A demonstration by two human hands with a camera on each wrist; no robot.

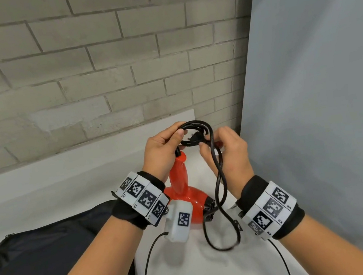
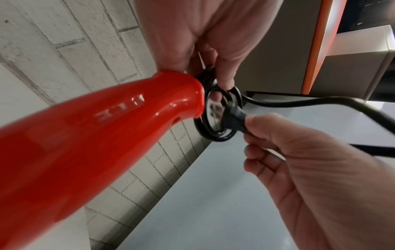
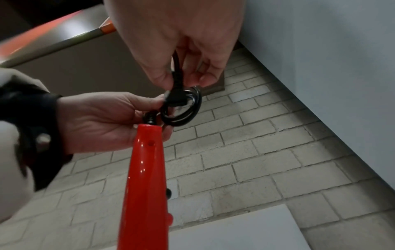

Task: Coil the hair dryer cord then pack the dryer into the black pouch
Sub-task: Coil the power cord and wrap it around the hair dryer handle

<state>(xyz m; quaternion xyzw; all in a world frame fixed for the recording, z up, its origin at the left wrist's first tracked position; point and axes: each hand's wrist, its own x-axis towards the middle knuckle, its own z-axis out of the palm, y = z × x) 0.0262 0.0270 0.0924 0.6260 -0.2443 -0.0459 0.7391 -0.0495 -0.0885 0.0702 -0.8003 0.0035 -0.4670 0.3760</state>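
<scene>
Arms: bare forearms, no sleeves in the head view.
Left wrist band (image 1: 138, 205): black fabric cuff under a row of white square tiles, each printed with a black-and-white square code.
Left wrist camera housing (image 1: 179, 222): white rounded box below the band, one code marker on its face, a thin black cable (image 1: 147, 264) leaving its end.
Right wrist band (image 1: 271, 208): black cuff, the same white coded tiles with small printed labels; a thin black cable (image 1: 282, 261) trails from it.
</scene>
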